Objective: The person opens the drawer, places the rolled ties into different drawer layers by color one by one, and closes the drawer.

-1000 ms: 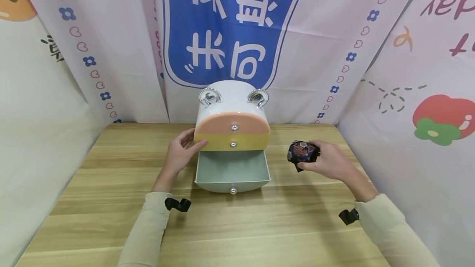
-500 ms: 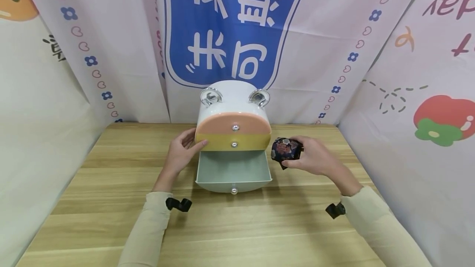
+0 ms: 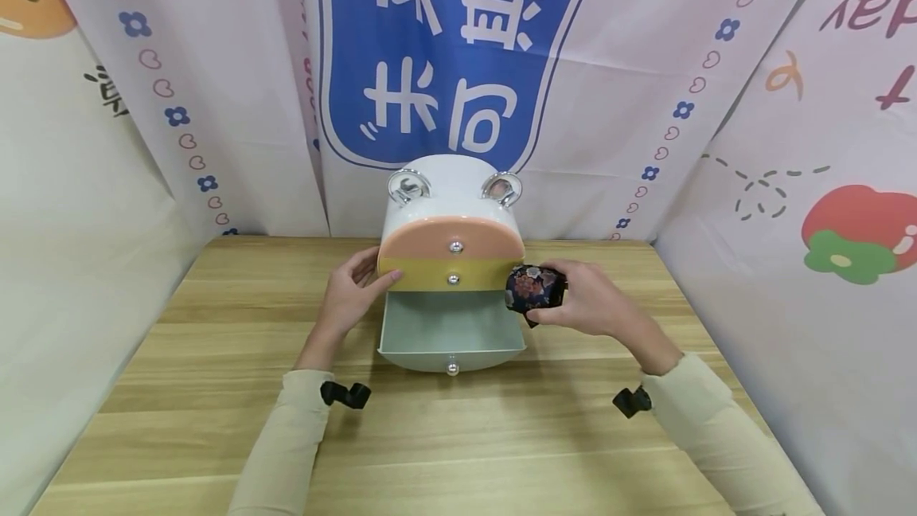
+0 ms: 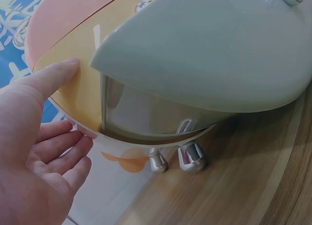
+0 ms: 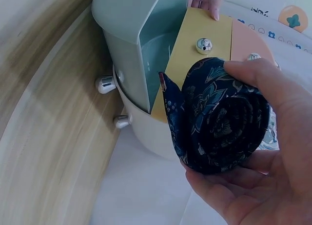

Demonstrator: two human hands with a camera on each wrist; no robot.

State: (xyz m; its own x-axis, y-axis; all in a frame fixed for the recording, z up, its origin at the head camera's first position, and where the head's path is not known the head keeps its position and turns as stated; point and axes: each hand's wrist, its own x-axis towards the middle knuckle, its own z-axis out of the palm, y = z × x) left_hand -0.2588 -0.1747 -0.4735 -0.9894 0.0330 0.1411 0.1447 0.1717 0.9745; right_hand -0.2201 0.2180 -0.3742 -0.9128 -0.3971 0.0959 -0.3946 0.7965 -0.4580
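A small drawer cabinet with a white rounded body stands at the middle back of the table. Its green bottom drawer is pulled out, and nothing shows inside. My left hand holds the cabinet's left edge, thumb on the yellow middle drawer and bent fingers along the side. My right hand grips a rolled-up necktie, dark with a floral pattern, between thumb and fingers. The roll is at the cabinet's right, in the head view overlapping the yellow drawer's right end; one tail hangs loose.
Two silver ear-like rings rise from the cabinet top, and silver feet support it. A pink top drawer is closed. Printed cloth hangs behind and beside the wooden table.
My right hand has moved left with the rolled necktie, from apart from the cabinet to its right edge. My left hand and the drawers have stayed in place.
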